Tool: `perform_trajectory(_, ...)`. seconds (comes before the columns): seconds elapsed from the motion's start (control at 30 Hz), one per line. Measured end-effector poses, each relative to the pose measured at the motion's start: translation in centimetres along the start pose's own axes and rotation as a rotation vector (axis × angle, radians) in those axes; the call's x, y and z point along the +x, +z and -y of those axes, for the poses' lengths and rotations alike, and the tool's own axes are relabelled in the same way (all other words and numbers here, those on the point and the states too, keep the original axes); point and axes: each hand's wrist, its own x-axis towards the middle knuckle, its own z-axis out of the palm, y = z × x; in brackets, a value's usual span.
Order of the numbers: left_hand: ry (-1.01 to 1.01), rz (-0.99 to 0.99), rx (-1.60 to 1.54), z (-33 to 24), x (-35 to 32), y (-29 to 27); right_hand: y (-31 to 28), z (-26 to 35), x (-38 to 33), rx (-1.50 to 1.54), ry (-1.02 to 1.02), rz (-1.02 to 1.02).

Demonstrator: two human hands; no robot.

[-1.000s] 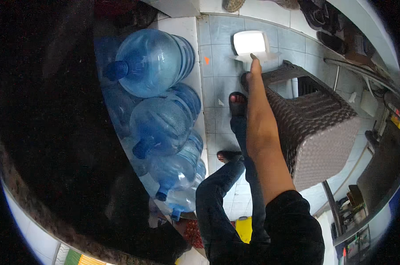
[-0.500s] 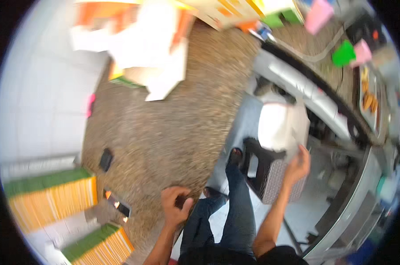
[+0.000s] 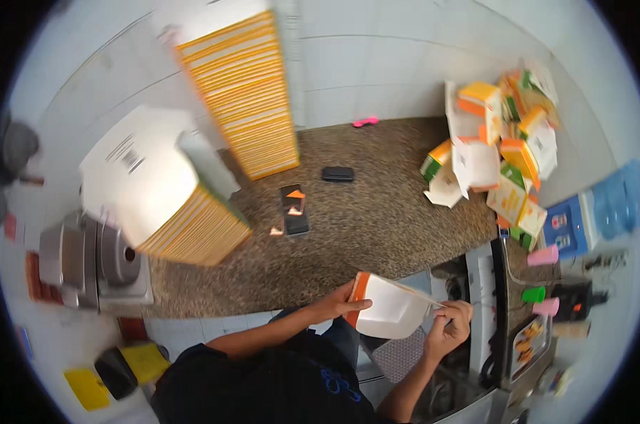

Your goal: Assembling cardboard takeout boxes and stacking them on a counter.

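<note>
The box (image 3: 398, 316), white inside with an orange side, was held in the air between both hands, in front of the counter (image 3: 391, 233) and just past its edge. Its mouth faced up, which left the inner walls in plain sight.

The left hand (image 3: 341, 302) gripped the orange side, thumb over the rim and fingers outside, partly hidden; that hold seemed meant to steady the wall. The right hand (image 3: 449, 328) was curled at the opposite edge, its fingertips apparently pinching a thin flap, perhaps because such card bends best at its margin.

Below the box, near the right forearm, showed a woven stool (image 3: 399, 359). On the counter beyond lay a phone (image 3: 296, 221) with small orange and pale scraps on and beside it, a black case (image 3: 338, 174) and, by the wall, a pink object (image 3: 366, 121) too small to identify.

The left stack (image 3: 196, 225) and back stack (image 3: 246, 99), with orange-yellow edges, looked like flat card piled tightly, probably to save room. At the counter's right end, folded boxes sat in a loose heap (image 3: 483, 162) against the wall, likely because formed ones do not nest neatly.
</note>
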Motion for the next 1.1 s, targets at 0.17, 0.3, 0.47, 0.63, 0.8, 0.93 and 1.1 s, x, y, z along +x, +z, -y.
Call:
perform_trajectory(0.17,0.141,-0.238,-0.093,-5.8,-6.6,-1.6,6.1,4.5,1.8,0.149,-0.168,-0.14)
perform_trajectory(0.3,0.422,-0.47,-0.257,-8.9,-12.1,-1.5,11.5,5.9,1.5,0.448,0.317,0.06)
perform_trajectory(0.47,0.563,-0.551,0.324,-13.5,-21.1,-2.8,14.5,7.9,1.0,0.699,0.212,0.53)
perform_trajectory(0.63,0.776,-1.119,1.553,-20.0,-28.0,-11.2,21.5,13.0,11.3,0.687,-0.089,0.704)
perform_trajectory(0.8,0.574,-0.978,1.475,-18.2,-33.5,-19.8,30.5,27.3,15.9,0.292,-0.451,0.833)
perform_trajectory(0.93,1.012,-1.09,1.184,-18.3,-30.2,-17.8,36.1,28.5,17.7,0.103,-0.58,1.001)
perform_trajectory(1.1,0.973,-1.315,1.34,-15.4,-29.4,-17.4,38.5,29.2,17.6,-0.028,-0.671,1.017)
